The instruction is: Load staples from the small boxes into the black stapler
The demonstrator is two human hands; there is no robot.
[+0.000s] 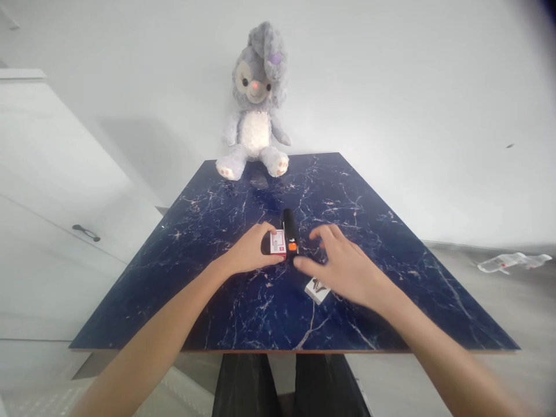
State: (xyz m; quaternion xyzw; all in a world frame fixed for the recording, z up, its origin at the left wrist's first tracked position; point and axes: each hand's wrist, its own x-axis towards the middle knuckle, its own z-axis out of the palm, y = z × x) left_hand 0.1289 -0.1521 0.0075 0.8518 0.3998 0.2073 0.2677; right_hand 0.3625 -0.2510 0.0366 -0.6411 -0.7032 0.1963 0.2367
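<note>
My left hand (254, 250) has its thumb and fingers around a small white box with red edges and a printed label (277, 242). Right beside that box, on the table, lies a dark, elongated black object with an orange patch (290, 229); its exact kind I cannot make out. My right hand (336, 260) is open, slightly blurred, thumb and fingers spread just to the right of the black object. Partly covered by this hand is a second small white box with a dark picture on it (317, 291).
A blue marble-patterned table (347, 202) stands before me. At its far edge a grey plush rabbit (255, 130) sits against the white wall. A white cabinet (52, 231) is on the left. Clear plastic bottles (512, 262) lie on the floor at right.
</note>
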